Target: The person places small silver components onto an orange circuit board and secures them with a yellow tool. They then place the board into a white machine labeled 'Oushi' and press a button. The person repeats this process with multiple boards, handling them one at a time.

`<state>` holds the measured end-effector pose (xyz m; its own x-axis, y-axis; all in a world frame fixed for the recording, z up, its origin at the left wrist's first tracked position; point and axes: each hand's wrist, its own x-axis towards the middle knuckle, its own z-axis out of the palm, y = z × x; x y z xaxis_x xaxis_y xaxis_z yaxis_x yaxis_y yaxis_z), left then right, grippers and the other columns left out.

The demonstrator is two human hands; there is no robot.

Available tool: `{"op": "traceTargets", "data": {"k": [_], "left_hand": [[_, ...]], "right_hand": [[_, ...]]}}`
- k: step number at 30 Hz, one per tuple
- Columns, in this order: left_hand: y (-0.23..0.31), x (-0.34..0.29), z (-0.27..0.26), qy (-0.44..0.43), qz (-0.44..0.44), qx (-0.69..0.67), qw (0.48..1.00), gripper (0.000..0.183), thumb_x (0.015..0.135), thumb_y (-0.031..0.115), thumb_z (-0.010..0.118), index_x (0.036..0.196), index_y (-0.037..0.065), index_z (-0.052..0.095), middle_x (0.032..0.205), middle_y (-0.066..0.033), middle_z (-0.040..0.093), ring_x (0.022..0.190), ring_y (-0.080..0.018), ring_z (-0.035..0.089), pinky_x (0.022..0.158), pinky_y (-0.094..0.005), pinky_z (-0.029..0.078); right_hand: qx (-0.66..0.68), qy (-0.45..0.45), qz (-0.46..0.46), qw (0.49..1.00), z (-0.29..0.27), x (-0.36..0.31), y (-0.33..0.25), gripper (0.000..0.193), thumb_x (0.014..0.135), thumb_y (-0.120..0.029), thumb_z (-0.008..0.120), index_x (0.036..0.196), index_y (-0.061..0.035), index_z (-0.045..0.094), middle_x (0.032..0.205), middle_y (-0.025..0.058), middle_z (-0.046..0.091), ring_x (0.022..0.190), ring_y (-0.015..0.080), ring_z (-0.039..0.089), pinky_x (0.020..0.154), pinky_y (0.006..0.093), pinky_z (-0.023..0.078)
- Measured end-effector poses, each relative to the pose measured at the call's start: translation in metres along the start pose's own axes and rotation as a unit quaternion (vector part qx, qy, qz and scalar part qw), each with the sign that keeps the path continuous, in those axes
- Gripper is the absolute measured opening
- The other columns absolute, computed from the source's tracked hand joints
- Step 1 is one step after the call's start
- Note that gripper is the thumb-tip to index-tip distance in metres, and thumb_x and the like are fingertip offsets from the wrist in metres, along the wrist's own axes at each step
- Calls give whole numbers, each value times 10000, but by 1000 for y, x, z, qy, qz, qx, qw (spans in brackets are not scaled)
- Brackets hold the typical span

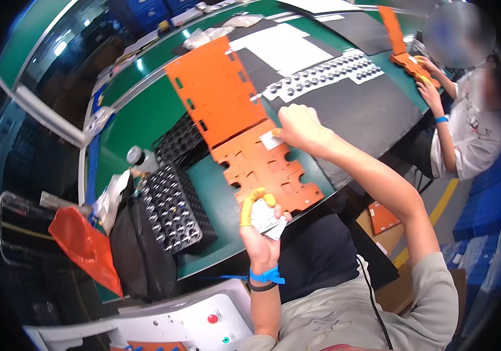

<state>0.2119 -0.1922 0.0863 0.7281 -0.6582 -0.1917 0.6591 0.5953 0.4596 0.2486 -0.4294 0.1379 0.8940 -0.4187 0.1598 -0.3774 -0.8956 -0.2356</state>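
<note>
I've got the left hand (261, 243) curled round flat white plates (267, 215); left of it, a black many-celled tray (168, 205) (can't tell contents). Beyond that grip: slotted orange panel (262, 169), lone white plate (269, 141) on it, under the bunched right hand's (302, 126) thumb.

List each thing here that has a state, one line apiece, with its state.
Left hand, closed on white cards
White cards, stacked, slightly fanned
Right hand, fingers curled, at the white piece
White piece, lying on the near orange board
Near orange board, opened out
Co-worker's orange board, one panel raised
Blue wristband, fastened
</note>
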Motion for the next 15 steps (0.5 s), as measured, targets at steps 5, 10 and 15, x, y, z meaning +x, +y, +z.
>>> {"op": "traceTargets", "data": {"k": [5,10,15], "left_hand": [[15,-20,-7,9,22,-42,999,339,957,279,455,1175,50,578,975,-92,584,814,-250,581,743,-468,551],[29,-46,-21,39,47,-50,997,360,951,262,449,1213,41,559,1029,-122,612,880,-290,603,747,-485,542],[29,-60,-41,13,64,22,998,381,1009,286,437,1175,-7,615,1104,-151,681,984,-339,650,808,-505,534]], "right_hand": [[69,137,-133,979,2,-16,-67,294,851,-273,740,846,18,701,779,180,677,723,360,685,679,442,540],[285,23,-257,923,0,-39,-152,252,862,-268,730,942,-29,718,857,160,665,811,328,682,719,431,531],[276,-32,-355,893,17,-58,-217,287,795,-272,774,827,7,713,868,170,679,829,333,679,734,437,533]]}}
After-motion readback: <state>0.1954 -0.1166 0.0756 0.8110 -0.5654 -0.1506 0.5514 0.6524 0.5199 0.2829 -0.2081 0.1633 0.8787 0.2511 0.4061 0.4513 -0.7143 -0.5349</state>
